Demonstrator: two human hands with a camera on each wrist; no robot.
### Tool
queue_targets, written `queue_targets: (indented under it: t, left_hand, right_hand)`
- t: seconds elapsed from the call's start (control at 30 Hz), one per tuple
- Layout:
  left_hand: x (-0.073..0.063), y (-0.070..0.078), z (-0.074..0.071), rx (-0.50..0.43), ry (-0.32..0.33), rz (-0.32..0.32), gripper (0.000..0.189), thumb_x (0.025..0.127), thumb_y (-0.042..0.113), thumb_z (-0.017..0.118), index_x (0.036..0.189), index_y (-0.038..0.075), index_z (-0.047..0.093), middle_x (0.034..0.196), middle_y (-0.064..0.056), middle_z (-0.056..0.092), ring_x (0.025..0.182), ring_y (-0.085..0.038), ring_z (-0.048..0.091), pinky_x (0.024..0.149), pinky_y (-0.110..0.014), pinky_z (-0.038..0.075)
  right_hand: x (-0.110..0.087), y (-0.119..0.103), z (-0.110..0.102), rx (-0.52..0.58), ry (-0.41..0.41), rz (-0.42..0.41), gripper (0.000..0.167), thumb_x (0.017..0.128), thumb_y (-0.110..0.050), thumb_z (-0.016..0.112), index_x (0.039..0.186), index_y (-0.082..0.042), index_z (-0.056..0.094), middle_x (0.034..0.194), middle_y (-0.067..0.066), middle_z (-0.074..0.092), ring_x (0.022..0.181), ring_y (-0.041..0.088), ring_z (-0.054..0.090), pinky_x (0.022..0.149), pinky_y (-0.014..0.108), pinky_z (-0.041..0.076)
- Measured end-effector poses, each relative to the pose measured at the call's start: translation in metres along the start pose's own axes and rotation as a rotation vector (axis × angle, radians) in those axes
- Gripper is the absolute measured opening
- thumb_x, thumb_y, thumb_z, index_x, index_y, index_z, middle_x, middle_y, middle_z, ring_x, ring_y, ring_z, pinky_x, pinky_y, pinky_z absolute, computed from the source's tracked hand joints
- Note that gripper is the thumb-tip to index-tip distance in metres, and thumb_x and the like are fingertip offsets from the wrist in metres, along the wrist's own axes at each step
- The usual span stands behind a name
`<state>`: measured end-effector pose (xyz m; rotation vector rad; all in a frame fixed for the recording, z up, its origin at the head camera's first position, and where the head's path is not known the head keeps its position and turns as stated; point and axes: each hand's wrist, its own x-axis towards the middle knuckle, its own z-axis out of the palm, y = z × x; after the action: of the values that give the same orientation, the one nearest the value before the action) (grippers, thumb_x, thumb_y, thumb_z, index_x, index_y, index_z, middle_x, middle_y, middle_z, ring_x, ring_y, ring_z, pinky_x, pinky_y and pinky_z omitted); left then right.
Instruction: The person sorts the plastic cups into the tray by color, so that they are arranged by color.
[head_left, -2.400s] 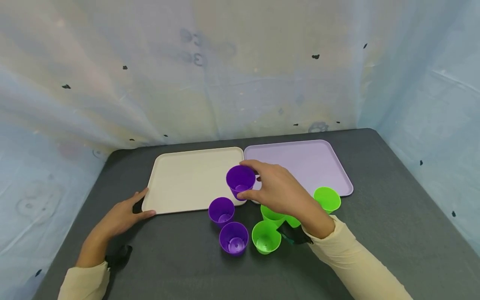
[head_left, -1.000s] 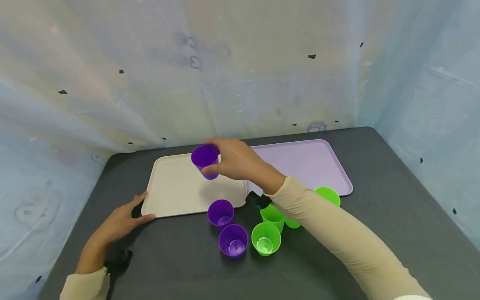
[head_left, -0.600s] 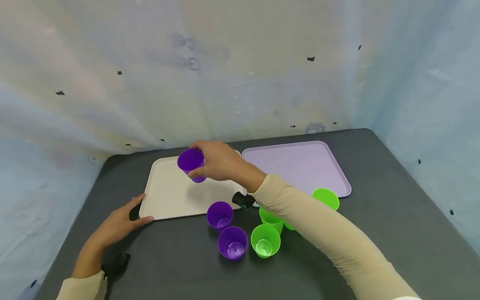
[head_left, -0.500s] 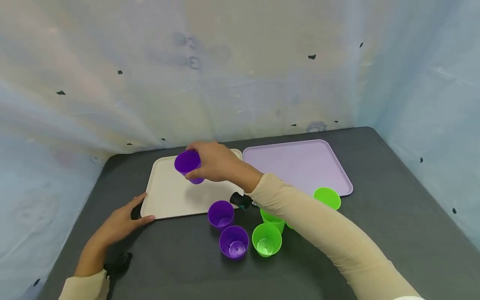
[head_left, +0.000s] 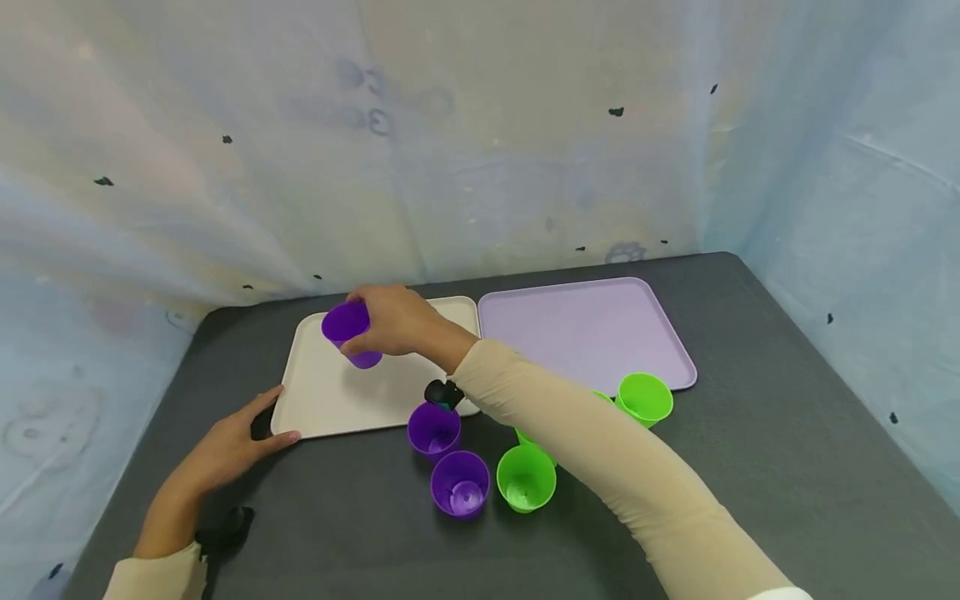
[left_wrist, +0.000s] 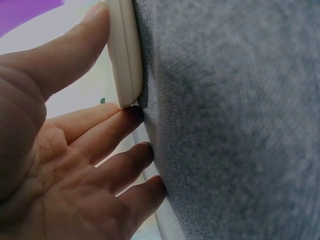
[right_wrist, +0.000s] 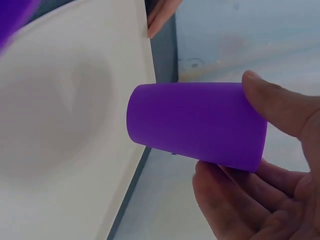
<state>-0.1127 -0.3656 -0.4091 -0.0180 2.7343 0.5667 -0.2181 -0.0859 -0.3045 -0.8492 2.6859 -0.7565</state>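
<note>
My right hand [head_left: 401, 319] grips a purple cup [right_wrist: 195, 122] near its rim, thumb on one side and fingers on the other. The cup tilts slightly, raised over the cream tray [head_left: 315, 404], and its shadow falls on the tray. At the tray's front left corner, my left hand [head_left: 225, 450] touches the rim with thumb and fingertips, fingers spread and fairly straight. Two more purple cups, one behind [head_left: 433, 429] and one in front [head_left: 460, 485], stand upright on the dark table before the tray. Beside them is a green cup [head_left: 527, 479].
A lilac tray [head_left: 577, 333] lies right of the cream one, their edges close together. Another green cup [head_left: 645, 398] stands at its front edge; more green cups are partly hidden under my right sleeve [head_left: 585, 442]. A pale curtain [head_left: 487, 167] hangs behind the table [head_left: 337, 525].
My right hand has carried the purple cup leftward, from in front of the trays' meeting point to above the cream tray's left half. My left hand has kept its place at the corner.
</note>
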Motion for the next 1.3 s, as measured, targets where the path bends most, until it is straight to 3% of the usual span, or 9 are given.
queue_targets:
  t: [0.23,0.5,0.6,0.83,1.0,1.3]
  left_hand:
    - [0.001,0.006,0.006,-0.011,-0.009,0.014,0.104,0.088,0.064,0.062,0.16,0.007,0.012,0.155,-0.039,0.024,0.136,-0.063,0.029,0.102,-0.075,0.033]
    - [-0.009,0.0,0.002,0.031,-0.007,-0.038,0.106,0.089,0.067,0.06,0.16,0.006,0.011,0.153,-0.041,0.024,0.133,-0.065,0.03,0.098,-0.076,0.035]
    - [-0.011,0.001,0.002,0.034,0.002,-0.028,0.105,0.088,0.066,0.06,0.16,0.005,0.013,0.153,-0.041,0.025,0.133,-0.064,0.031,0.099,-0.075,0.036]
    - [-0.013,0.004,0.003,0.043,0.013,-0.018,0.105,0.088,0.066,0.062,0.159,0.004,0.016,0.152,-0.041,0.028,0.132,-0.063,0.034,0.099,-0.074,0.036]
    - [-0.015,0.005,0.004,0.034,0.007,-0.027,0.105,0.087,0.066,0.063,0.159,0.004,0.016,0.152,-0.041,0.028,0.133,-0.064,0.033,0.099,-0.074,0.036]
    - [-0.008,0.004,0.001,0.024,0.019,-0.003,0.103,0.089,0.065,0.062,0.16,0.009,0.014,0.153,-0.039,0.028,0.134,-0.063,0.032,0.1,-0.075,0.035]
  right_hand:
    - [0.029,-0.01,0.009,-0.025,-0.067,0.005,0.07,0.085,-0.044,0.077,0.145,-0.018,0.049,0.132,-0.003,0.063,0.114,0.011,0.063,0.088,0.021,0.054]
    - [0.054,-0.03,0.019,-0.072,-0.112,-0.091,0.072,0.081,-0.044,0.081,0.143,-0.021,0.051,0.133,-0.006,0.062,0.117,0.008,0.06,0.091,0.016,0.052]
    - [0.058,-0.023,0.029,-0.081,-0.113,-0.082,0.071,0.079,-0.043,0.083,0.141,-0.021,0.054,0.132,-0.007,0.062,0.118,0.007,0.059,0.094,0.016,0.05]
    - [0.062,-0.006,0.045,-0.006,-0.074,0.042,0.069,0.076,-0.043,0.086,0.136,-0.023,0.06,0.129,-0.009,0.065,0.114,0.007,0.061,0.094,0.02,0.05]
    - [0.062,-0.005,0.051,0.028,-0.076,0.046,0.07,0.074,-0.043,0.087,0.136,-0.024,0.06,0.131,-0.009,0.065,0.114,0.008,0.062,0.093,0.02,0.051]
    - [0.06,-0.004,0.045,-0.006,-0.074,0.061,0.077,0.077,-0.044,0.085,0.145,-0.029,0.051,0.142,-0.01,0.058,0.124,0.009,0.059,0.099,0.023,0.05]
